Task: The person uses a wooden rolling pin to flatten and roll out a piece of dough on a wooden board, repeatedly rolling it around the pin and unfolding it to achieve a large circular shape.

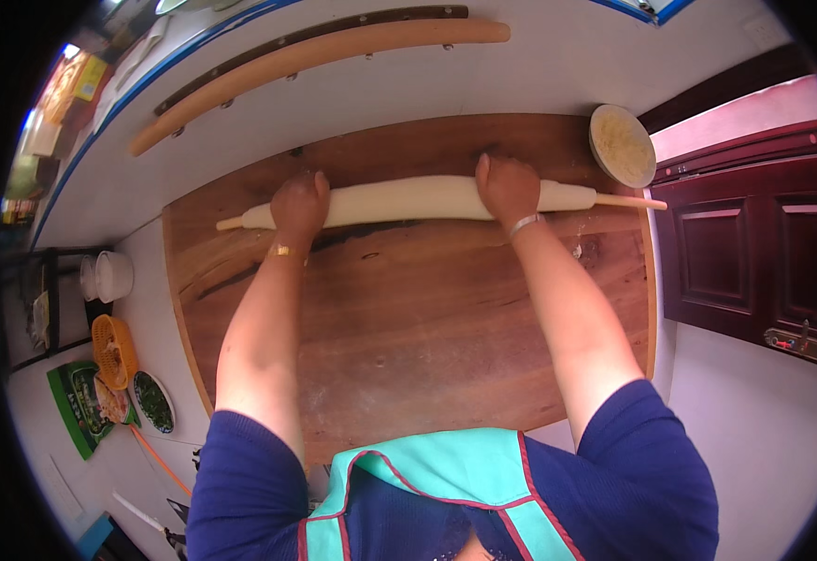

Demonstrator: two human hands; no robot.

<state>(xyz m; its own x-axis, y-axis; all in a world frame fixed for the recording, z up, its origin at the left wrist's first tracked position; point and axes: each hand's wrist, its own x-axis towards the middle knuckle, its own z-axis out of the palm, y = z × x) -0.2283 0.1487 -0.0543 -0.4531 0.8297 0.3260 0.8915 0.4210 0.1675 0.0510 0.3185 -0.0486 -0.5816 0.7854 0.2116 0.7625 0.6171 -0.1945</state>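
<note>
The dough (404,202) lies wrapped in a long roll round a pin (647,203), crosswise near the far edge of the bench (427,327). The left hand (301,206) is closed over the roll toward its left end, the right hand (509,190) closed over it toward its right end; each grip is curled onto the dough, though the fingers' undersides are hidden. The hands are set well apart, probably so that pressure spreads evenly along the roll, and both arms reach out nearly straight, which likely lets body weight bear down. Bare pin shows past the dough at both ends, perhaps to keep it from running off. A bowl (594,148) of pale powder, maybe flour, sits at the far right corner, seemingly within reach yet beyond the roll. A long rod (334,51) rests on wall pegs, apparently stored off the bench.
</note>
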